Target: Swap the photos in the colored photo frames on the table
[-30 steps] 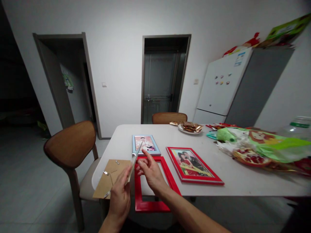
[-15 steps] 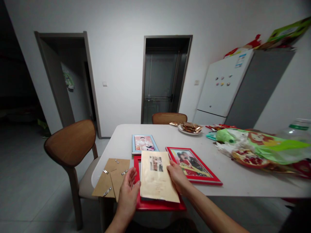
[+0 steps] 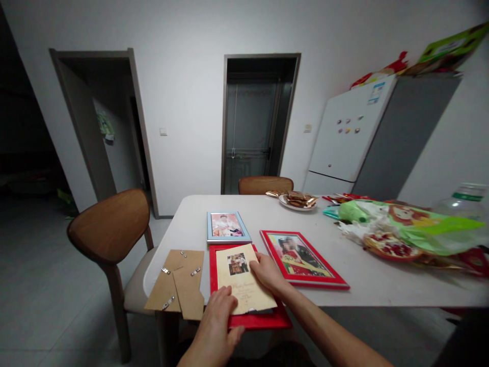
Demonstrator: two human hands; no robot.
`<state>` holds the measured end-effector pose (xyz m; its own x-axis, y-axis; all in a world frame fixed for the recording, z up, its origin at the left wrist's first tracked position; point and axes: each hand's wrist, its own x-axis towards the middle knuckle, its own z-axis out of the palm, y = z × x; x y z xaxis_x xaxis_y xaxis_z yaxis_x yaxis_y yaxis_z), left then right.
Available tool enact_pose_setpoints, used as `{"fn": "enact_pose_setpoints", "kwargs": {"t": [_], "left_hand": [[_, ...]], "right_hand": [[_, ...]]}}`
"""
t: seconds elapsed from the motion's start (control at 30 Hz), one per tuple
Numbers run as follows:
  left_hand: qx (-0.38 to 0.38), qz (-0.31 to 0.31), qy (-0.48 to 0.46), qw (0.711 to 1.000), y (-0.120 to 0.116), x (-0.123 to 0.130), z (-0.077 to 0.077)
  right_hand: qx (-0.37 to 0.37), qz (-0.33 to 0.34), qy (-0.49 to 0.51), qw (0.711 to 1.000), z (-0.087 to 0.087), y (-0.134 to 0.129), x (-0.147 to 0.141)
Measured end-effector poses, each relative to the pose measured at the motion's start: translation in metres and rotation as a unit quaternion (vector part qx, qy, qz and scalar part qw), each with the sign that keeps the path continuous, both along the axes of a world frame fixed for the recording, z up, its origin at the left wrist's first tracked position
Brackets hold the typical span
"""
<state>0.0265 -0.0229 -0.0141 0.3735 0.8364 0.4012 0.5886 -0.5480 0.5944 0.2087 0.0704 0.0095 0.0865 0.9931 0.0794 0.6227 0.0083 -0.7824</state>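
A cream printed sheet [image 3: 250,288] with a small photo near its top lies tilted over a red picture frame [image 3: 263,320] at the table's near edge. My right hand [image 3: 268,275] pinches the sheet's right edge, thumb on top. My left hand [image 3: 219,321] is at the sheet's lower left, fingers extended against its edge and thumb apart near the frame's front. Under the sheet's lower edge a dark strip shows; the frame's inside is mostly hidden. Left of the frame lie two brown backing boards [image 3: 187,290] with metal clips, partly overlapping.
A blue frame with a photo [image 3: 226,226] lies behind, and another red frame with a photo [image 3: 305,259] to the right. Farther right are an opened pomegranate [image 3: 391,246] and a green plastic bag [image 3: 431,224]. A plate of wrapped snacks [image 3: 298,201] stands at the back. A chair [image 3: 110,224] is at left.
The cream sheet has come down and left onto the red frame, turning slightly. My left hand has moved right and nearer, to the sheet's lower left; my right hand keeps hold of its right edge.
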Motion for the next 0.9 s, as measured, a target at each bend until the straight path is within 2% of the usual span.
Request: {"fn": "enact_pose_setpoints", "kwargs": {"t": [0.13, 0.27, 0.37, 0.5, 0.57, 0.67, 0.73, 0.83, 0.9], "left_hand": [[0.043, -0.006, 0.024, 0.999, 0.001, 0.0, -0.008], [0.057, 0.0, 0.062, 0.996, 0.001, 0.003, -0.007], [0.045, 0.003, 0.093, 0.995, 0.0, 0.007, -0.002], [0.048, -0.007, 0.099, 0.994, -0.002, 0.003, 0.002], [0.044, -0.003, 0.091, 0.995, -0.002, -0.01, 0.003], [0.028, 0.044, 0.105, 0.993, 0.0, -0.047, 0.002], [0.004, 0.113, 0.139, 0.984, 0.005, -0.078, -0.001], [-0.028, 0.222, 0.198, 0.954, 0.015, -0.117, -0.012], [-0.019, 0.247, 0.215, 0.945, 0.022, -0.132, -0.019]], "right_hand": [[0.018, -0.007, -0.182, 0.983, 0.005, -0.004, 0.001], [0.008, -0.033, -0.29, 0.956, 0.004, -0.009, -0.003], [0.011, -0.028, -0.331, 0.943, 0.003, -0.01, -0.006], [0.011, -0.021, -0.327, 0.945, 0.006, -0.014, -0.007], [0.042, -0.013, -0.32, 0.946, 0.008, -0.018, -0.01], [0.109, 0.005, -0.308, 0.945, 0.012, -0.024, -0.022], [0.137, 0.011, -0.304, 0.943, 0.015, -0.027, -0.035], [0.162, 0.019, -0.311, 0.936, 0.02, -0.029, -0.054], [0.168, 0.033, -0.319, 0.932, 0.024, -0.028, -0.062]]}}
